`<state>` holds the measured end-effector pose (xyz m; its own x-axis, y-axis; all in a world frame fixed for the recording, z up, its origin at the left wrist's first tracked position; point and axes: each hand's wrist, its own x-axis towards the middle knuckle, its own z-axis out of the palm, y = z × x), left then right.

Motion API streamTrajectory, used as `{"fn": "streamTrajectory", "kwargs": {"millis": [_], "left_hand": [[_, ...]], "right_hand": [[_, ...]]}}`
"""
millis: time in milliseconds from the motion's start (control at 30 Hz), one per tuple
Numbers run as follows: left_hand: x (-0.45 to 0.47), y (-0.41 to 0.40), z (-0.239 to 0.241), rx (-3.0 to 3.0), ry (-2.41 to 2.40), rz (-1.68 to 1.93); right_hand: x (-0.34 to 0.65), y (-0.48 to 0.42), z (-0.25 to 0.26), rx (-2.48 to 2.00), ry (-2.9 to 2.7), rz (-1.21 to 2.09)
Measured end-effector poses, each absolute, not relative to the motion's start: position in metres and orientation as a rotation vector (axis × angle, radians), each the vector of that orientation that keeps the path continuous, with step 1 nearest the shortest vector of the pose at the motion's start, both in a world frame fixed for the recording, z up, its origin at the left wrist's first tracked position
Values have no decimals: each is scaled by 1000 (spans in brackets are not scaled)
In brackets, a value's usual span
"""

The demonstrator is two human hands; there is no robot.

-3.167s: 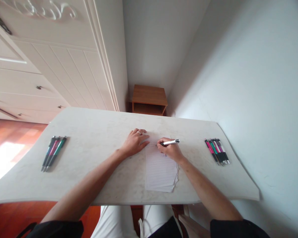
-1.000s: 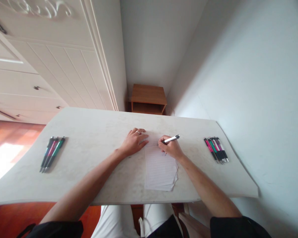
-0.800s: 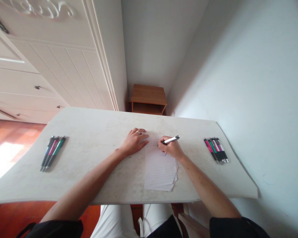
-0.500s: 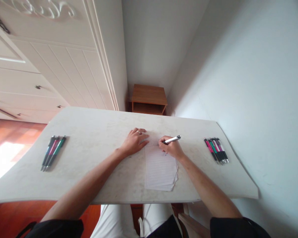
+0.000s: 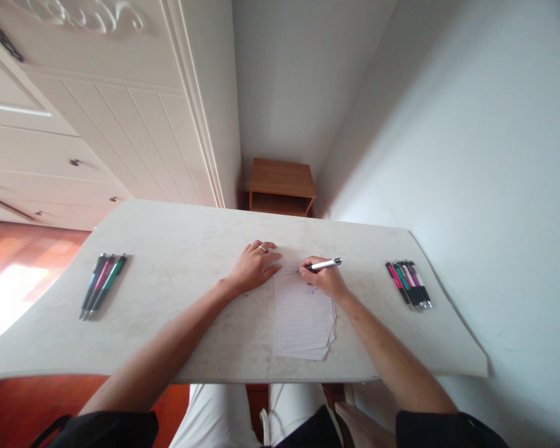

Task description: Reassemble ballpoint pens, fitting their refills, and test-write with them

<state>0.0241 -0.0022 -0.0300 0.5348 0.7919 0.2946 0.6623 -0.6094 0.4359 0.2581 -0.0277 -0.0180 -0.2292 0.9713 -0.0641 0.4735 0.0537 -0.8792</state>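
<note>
Slanted white pen (image 5: 326,264) over lined paper sheets (image 5: 303,320), right edges ragged.

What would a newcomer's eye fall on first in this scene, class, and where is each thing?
Probably the right hand gripping a white pen over lined paper, with the left hand at the paper's far left corner. Next, the colourful pens on the white table: three pens toward its left end, a larger bunch toward its right. Beyond the far edge, a brown wooden stand contrasts with the pale walls.

The white table (image 5: 177,249) bears lined paper (image 5: 303,323) between two clusters of pens (image 5: 106,287)
</note>
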Motion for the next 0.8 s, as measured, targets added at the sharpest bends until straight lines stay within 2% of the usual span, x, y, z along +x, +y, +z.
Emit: {"fn": "streamTrajectory", "kwargs": {"millis": [800], "left_hand": [[24,-2,-30,2517,1226,665]], "right_hand": [[262,-26,-18,-1467,-1728,1188]]}}
